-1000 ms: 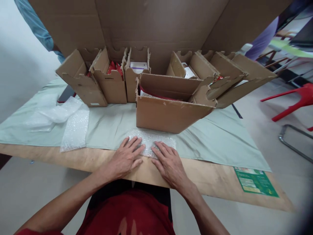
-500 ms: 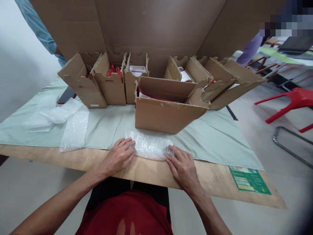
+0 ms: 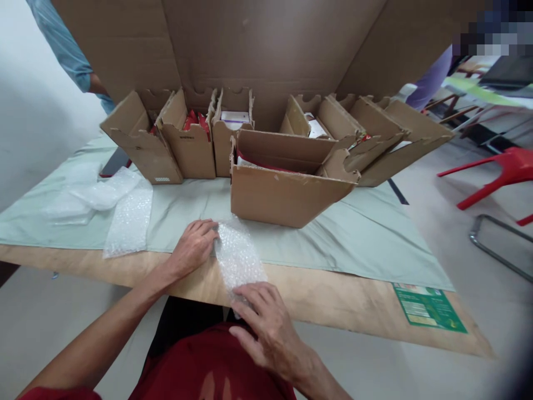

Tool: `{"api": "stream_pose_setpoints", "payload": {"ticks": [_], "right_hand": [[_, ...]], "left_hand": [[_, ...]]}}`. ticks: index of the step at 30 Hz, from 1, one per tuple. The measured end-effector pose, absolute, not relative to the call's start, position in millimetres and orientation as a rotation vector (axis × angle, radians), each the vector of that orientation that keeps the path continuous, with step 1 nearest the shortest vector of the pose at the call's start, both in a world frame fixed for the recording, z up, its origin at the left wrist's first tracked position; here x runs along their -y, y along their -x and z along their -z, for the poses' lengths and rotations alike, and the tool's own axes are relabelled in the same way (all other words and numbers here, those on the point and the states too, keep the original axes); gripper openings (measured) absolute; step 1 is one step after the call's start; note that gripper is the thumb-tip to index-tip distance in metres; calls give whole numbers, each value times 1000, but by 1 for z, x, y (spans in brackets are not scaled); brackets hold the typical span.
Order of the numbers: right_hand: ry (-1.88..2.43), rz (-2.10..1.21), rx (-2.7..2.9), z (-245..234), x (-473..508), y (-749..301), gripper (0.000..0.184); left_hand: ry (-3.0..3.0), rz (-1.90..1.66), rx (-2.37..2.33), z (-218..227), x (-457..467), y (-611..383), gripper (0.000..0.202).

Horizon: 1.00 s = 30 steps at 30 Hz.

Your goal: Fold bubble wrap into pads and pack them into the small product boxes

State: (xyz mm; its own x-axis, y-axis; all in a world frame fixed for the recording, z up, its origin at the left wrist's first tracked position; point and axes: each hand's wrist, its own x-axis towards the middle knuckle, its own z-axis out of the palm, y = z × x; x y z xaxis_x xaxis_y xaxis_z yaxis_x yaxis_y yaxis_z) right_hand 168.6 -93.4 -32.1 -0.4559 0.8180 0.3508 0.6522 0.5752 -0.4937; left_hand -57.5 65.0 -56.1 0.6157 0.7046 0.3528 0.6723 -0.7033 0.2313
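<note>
A strip of clear bubble wrap [image 3: 240,255] lies aslant over the front edge of the table, its near end reaching past the wood. My left hand [image 3: 195,244] is at its far left corner, fingers closed together on that edge. At the near end, my right hand [image 3: 270,319] has its fingers stretched over the wrap and the thumb held apart. Just beyond the strip stands an open cardboard box [image 3: 287,194] with something red and white inside.
More bubble wrap pieces [image 3: 129,216] lie at the left on the pale green cloth [image 3: 175,200]. Several cardboard bins [image 3: 195,150] stand behind, before a tall cardboard panel [image 3: 258,50]. A green printed sheet [image 3: 431,308] is at the right edge. A red chair [image 3: 499,172] stands beyond.
The bubble wrap has turned from lying crosswise to pointing toward me. My right hand has come nearer and left with its end; my left hand has shifted slightly left and away.
</note>
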Motion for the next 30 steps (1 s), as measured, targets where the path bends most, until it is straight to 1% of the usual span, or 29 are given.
{"api": "stream_pose_setpoints", "payload": {"ticks": [2, 3, 8, 12, 17, 18, 21, 22, 24, 27, 30], "right_hand": [[1227, -366, 2270, 33, 90, -173, 32], [1251, -357, 2285, 35, 88, -176, 32], [1202, -254, 2292, 51, 81, -182, 24], [1152, -161, 2202, 59, 80, -162, 23], [1099, -307, 2239, 57, 78, -140, 13], [1104, -332, 2267, 56, 79, -140, 16], [1172, -311, 2336, 55, 82, -149, 37], [1196, -280, 2345, 56, 83, -153, 39], [1210, -222, 2333, 58, 84, -160, 36], [1148, -196, 2271, 59, 81, -161, 29], [1101, -291, 2193, 57, 75, -155, 20]], "left_hand": [[-2743, -696, -1185, 58, -61, 62, 31], [-2744, -717, -1182, 58, -59, 64, 32], [-2748, -758, -1161, 61, -60, 69, 31], [-2733, -787, -1133, 65, -74, 64, 29], [-2751, -832, -1125, 59, -72, 66, 28], [-2738, -859, -1125, 56, -65, 69, 29], [-2670, -886, -1047, 43, -31, 76, 28], [-2640, -870, -999, 39, -18, 78, 27], [-2575, -809, -901, 33, 8, 81, 26], [-2496, -690, -806, 32, 34, 85, 34], [-2487, -644, -758, 36, 44, 87, 53]]}}
